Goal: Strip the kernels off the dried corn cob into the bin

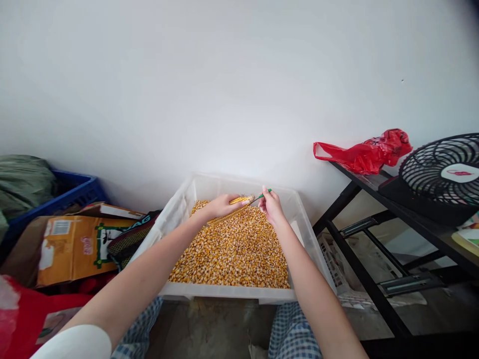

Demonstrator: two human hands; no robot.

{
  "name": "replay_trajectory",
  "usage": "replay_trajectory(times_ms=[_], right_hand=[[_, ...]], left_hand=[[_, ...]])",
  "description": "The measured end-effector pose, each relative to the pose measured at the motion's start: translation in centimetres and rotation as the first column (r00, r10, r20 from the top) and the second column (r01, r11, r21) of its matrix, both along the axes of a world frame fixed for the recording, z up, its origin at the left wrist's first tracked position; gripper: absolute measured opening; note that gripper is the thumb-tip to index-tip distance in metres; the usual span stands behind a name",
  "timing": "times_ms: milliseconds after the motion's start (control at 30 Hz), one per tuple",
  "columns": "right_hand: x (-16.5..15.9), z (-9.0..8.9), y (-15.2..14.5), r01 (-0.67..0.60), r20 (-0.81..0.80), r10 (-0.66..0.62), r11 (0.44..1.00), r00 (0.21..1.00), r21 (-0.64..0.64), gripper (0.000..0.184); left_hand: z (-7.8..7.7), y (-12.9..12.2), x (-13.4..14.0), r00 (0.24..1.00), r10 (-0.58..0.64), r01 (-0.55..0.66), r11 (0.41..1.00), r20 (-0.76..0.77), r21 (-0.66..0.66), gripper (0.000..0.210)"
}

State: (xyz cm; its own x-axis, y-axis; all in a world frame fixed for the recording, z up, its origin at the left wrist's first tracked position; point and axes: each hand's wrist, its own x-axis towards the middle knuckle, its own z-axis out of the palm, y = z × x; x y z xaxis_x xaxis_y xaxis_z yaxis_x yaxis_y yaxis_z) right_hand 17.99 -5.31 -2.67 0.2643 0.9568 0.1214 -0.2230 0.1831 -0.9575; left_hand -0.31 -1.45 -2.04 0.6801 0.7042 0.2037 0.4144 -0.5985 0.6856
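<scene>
My left hand (222, 206) is closed around an ear of corn (239, 200), its yellow kernels showing past my fingers. In my right hand (272, 205) is a thin-shafted tool with a green handle (265, 193), which looks like a screwdriver. Its metal shaft points left and meets the near end of the ear; whether the tip is under the kernels is too small to tell. Both hands are over a translucent plastic bin (235, 291) holding a deep heap of loose corn kernels (232, 249). My left palm hides part of the ear.
To the right stands a black table (415, 214) with a red plastic bag (368, 152) and a black fan (445, 169). On the left are a cardboard box (75, 249), a blue crate (80, 192) and a mesh bag (129, 239). A white wall (239, 89) rises behind the bin.
</scene>
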Motion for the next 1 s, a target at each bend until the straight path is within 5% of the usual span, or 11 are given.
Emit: replay_trajectory(times_ms=[133,300,567,800,1000], right_hand=[[-0.7,-0.5,0.0,-0.033,0.063,0.034,0.999,0.997,-0.025,0.045],[-1.2,0.0,-0.4,0.1,0.052,-0.108,0.986,0.993,0.133,0.042],[-1.6,0.7,-1.1,0.152,0.02,-0.162,0.956,0.987,0.25,0.04],[-1.7,0.6,-1.2,0.129,0.061,-0.149,0.959,0.987,0.253,0.038],[-1.1,-0.2,-0.4,0.102,0.054,-0.11,0.986,0.992,0.134,0.038]], left_hand=[[-0.3,0.4,-0.1,1.0,0.016,-0.016,1.0,0.004,-0.02,0.063],[-0.3,0.9,-0.1,0.99,0.073,-0.058,0.989,0.118,-0.133,0.068],[0.2,0.8,-0.1,0.981,0.132,-0.103,0.974,0.138,-0.202,0.071],[0.3,0.4,0.0,0.985,0.065,-0.039,0.986,0.159,-0.16,0.067],[-0.5,0.7,-0.2,0.998,0.025,-0.017,0.992,0.061,-0.121,0.063]])
